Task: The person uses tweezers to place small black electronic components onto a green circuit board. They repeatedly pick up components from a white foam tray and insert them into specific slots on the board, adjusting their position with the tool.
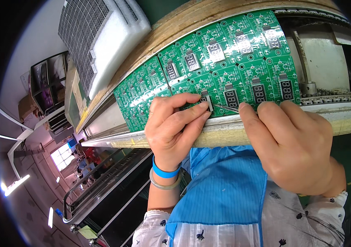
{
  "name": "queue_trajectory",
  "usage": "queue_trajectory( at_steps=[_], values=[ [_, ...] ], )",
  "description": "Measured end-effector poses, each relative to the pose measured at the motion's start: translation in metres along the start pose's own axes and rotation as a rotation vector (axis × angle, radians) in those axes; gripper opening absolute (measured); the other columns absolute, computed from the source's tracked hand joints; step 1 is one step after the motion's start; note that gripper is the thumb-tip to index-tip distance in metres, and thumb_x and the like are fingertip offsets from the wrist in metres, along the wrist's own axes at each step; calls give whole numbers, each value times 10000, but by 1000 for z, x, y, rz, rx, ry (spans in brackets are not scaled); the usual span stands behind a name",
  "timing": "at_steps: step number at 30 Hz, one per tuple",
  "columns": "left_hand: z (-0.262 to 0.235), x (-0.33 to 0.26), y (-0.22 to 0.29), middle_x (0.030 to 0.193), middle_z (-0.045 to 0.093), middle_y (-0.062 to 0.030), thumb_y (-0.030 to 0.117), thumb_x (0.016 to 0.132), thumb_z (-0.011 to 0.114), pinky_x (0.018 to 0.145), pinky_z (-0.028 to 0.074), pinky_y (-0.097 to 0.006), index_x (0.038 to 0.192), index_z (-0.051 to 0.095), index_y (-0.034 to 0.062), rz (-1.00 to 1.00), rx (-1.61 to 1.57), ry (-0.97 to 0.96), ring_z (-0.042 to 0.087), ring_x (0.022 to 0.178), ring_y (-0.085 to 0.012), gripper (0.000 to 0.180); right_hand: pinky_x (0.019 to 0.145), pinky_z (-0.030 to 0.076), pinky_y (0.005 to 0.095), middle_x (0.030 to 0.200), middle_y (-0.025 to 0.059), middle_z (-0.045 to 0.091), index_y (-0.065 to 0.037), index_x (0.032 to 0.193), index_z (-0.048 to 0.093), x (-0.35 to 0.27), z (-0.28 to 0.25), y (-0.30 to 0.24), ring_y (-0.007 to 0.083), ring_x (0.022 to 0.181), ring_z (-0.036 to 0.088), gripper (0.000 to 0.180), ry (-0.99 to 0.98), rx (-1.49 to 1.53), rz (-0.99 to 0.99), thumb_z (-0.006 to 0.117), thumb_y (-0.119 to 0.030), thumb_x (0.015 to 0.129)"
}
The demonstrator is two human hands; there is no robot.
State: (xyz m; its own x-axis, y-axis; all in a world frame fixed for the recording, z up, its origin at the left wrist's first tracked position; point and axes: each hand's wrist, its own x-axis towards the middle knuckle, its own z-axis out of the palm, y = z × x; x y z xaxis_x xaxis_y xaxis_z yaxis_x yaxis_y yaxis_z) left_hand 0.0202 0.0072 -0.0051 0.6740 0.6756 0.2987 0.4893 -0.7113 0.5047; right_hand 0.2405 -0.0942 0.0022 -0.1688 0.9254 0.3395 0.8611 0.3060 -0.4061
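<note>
Green circuit-board panel [241, 61], glossy and printed with white outlines, lies under both hands; it carries two rows of small black-and-white numeric display blocks. The fingers [192, 109] of the left hand [173, 127] are curled together, with thumb and forefinger tips pinched on one small display block [205, 101] at the near edge of the panel, pressing it against the board. The fingers [247, 113] of the right hand [292, 148] are closed around a thin grey metal tool [227, 108], whose slim tip points left and ends just beside the pinched block; most of the tool is hidden inside the hand, so what kind of tool it is cannot be told. Both hands rest on the pale, worn front rail [220, 136] of a conveyor line, with a metal chain track [336, 99] running to the right of the panel. A second green panel [138, 96] sits touching the first on its left side, farther along the line. The left wrist wears a blue band [164, 172] and a pale green bangle [163, 185]. A blue striped apron [225, 193] over a white patterned sleeve fills the lower middle. Beyond the boards, a stack of white foam trays [101, 37] stands at the upper left, past a curved wooden edge [183, 24]
</note>
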Motion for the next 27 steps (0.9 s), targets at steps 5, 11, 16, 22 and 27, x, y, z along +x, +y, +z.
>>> queue_trajectory(
  at_steps=[5,11,16,22,27],
  values=[
    [0,0,-1,1009,754,-63,7,680,867,729,448,-315,936,809,68,3,2,-3,605,789,-181,270,435,424,289,831,50,573,21,1021,758,0,-2,-1,158,612,553,405,-38,15,-6,694,-105,641],
    [-1,0,-1,1004,754,-56,17,685,867,737,444,-320,938,812,73,-4,0,-7,606,787,-179,265,436,422,298,836,49,572,28,1046,747,0,-4,-2,163,616,561,416,-80,28,-3,693,-99,654],
    [-1,0,0,1005,754,-53,17,686,868,735,444,-319,940,811,74,-6,3,-8,607,787,-177,266,458,440,307,835,56,575,31,1069,735,0,-7,-1,181,623,579,421,-119,66,20,693,-89,667],
    [0,-1,0,1007,754,-56,11,692,866,730,445,-320,942,810,74,-10,-3,-4,606,781,-180,264,488,473,323,821,62,571,18,1058,737,3,-12,2,205,657,618,425,-14,69,85,715,-80,646],
    [0,0,0,1007,754,-57,6,694,864,731,448,-320,941,808,76,-7,-7,2,606,780,-181,263,483,468,324,818,57,566,17,1044,740,5,-15,3,201,655,613,422,-61,80,89,715,-90,637]
  ],
)
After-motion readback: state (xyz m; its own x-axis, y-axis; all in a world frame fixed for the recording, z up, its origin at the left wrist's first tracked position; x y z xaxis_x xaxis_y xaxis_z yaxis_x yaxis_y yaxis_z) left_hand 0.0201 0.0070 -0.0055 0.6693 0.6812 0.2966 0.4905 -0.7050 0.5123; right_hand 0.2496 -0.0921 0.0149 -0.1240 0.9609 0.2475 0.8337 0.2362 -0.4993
